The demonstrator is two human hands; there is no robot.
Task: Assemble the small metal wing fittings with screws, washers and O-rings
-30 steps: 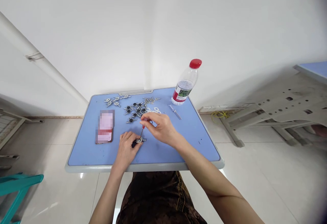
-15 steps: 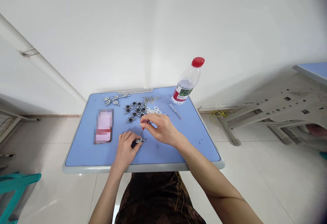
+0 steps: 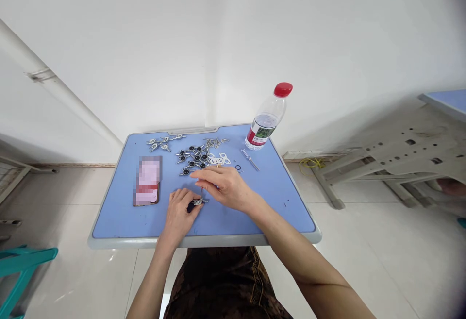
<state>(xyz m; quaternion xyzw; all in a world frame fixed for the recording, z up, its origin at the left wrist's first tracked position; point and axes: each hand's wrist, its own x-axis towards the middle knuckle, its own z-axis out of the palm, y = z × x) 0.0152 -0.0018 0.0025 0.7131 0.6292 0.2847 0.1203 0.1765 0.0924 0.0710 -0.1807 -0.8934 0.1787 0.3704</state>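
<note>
The left hand [image 3: 178, 213] pinches a small metal piece [image 3: 199, 201], and the right hand [image 3: 224, 188] reaches just past it, maybe pinching nothing, I cannot tell

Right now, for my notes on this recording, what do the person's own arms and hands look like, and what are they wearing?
The left hand and right hand are slender and ungloved. Both forearms are bare, with no sleeve, watch or bracelet visible. The only clothing in view is a dark brown patterned garment with a thin golden line running down it.
</note>
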